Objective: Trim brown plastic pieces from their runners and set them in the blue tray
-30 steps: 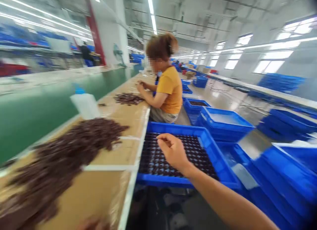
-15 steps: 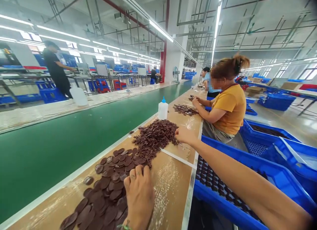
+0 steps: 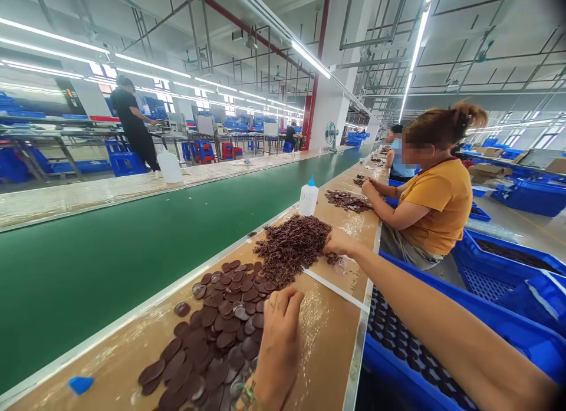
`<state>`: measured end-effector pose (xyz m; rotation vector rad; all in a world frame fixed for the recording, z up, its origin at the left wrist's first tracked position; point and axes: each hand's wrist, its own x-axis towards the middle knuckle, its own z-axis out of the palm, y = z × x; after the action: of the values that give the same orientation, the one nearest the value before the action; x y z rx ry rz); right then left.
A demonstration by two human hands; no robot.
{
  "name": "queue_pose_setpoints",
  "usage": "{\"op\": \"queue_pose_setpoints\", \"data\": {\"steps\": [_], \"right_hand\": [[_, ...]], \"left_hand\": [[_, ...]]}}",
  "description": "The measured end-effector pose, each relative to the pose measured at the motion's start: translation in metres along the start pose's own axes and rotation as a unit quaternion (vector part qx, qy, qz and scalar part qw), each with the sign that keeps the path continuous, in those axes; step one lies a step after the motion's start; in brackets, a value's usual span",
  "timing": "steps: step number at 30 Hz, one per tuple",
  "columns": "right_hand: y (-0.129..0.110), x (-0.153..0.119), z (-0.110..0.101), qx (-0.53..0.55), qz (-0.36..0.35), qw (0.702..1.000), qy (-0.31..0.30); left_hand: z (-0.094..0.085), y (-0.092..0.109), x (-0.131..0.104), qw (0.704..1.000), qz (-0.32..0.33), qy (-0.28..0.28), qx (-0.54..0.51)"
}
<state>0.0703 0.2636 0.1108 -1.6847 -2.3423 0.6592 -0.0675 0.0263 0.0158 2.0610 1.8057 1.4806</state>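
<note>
Flat brown discs (image 3: 212, 334) lie in a heap on the tan worktop. Beyond them is a pile of small dark brown pieces (image 3: 294, 243). My left hand (image 3: 280, 334) is over the right side of the discs, its fingers bent and pressed together; what they hold, if anything, is hidden. At the right edge of the small-piece pile is my right hand (image 3: 339, 243), fingers curled down and closed, contents too small to name. A white bottle with a blue tip (image 3: 308, 199) stands behind the pile. A white strip (image 3: 333, 289) crosses the worktop.
A green belt (image 3: 177, 228) runs along the left. Blue crates (image 3: 442, 281) stand at the right, one with rows of dark pieces. A person in a yellow shirt (image 3: 437, 199) works farther along. A blue cap-like object (image 3: 81, 384) lies at lower left.
The view has swung left, so most things appear farther right. My left hand has lifted slightly off the discs, its fingers drawn together. My right hand remains by the small-piece pile.
</note>
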Motion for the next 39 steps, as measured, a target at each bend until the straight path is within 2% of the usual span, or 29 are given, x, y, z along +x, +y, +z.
{"op": "queue_pose_setpoints", "data": {"steps": [2,4,7,9,11,12,14,16,18,21,23,26,29,32,35,39], "right_hand": [[0.002,-0.009,-0.009,0.050,-0.002,0.999,0.006],[0.003,-0.028,-0.014,0.115,-0.016,0.993,0.024],[0.003,-0.079,-0.004,0.233,-0.046,0.970,0.045],[0.003,-0.121,0.019,0.301,-0.051,0.951,0.044],[0.004,-0.162,0.051,0.363,-0.036,0.931,0.026],[0.006,-0.179,0.067,0.445,-0.006,0.895,0.020],[0.010,-0.205,0.094,0.532,0.041,0.845,0.028],[0.017,-0.220,0.107,0.574,0.059,0.816,0.034],[0.026,-0.225,0.104,0.573,0.046,0.818,0.011],[0.041,-0.227,0.085,0.517,0.026,0.854,-0.058],[0.049,-0.227,0.075,0.489,0.029,0.865,-0.109],[0.056,-0.227,0.074,0.510,0.046,0.841,-0.173],[0.059,-0.225,0.081,0.537,0.059,0.819,-0.195],[0.059,-0.224,0.083,0.547,0.062,0.804,-0.223],[0.058,-0.223,0.078,0.570,0.083,0.775,-0.261],[0.058,-0.220,0.076,0.575,0.104,0.756,-0.295]], "left_hand": [[0.005,0.001,-0.001,0.998,0.014,0.016,-0.067],[0.006,0.005,-0.001,0.995,-0.011,0.016,-0.094],[0.003,0.016,0.000,0.987,-0.080,0.009,-0.141],[0.001,0.025,-0.001,0.967,-0.164,-0.007,-0.192],[0.003,0.035,-0.004,0.935,-0.244,-0.042,-0.252],[0.005,0.040,-0.006,0.921,-0.269,-0.063,-0.276],[0.009,0.046,-0.012,0.903,-0.286,-0.105,-0.303],[0.012,0.047,-0.018,0.893,-0.290,-0.142,-0.312],[0.012,0.045,-0.022,0.889,-0.273,-0.191,-0.314],[0.011,0.041,-0.022,0.876,-0.242,-0.267,-0.319],[0.010,0.041,-0.020,0.860,-0.244,-0.294,-0.337],[0.010,0.044,-0.019,0.834,-0.248,-0.307,-0.387],[0.011,0.043,-0.020,0.828,-0.257,-0.305,-0.395],[0.011,0.039,-0.020,0.838,-0.254,-0.313,-0.368],[0.012,0.036,-0.020,0.849,-0.245,-0.327,-0.335],[0.014,0.036,-0.024,0.885,-0.216,-0.318,-0.263]]}}
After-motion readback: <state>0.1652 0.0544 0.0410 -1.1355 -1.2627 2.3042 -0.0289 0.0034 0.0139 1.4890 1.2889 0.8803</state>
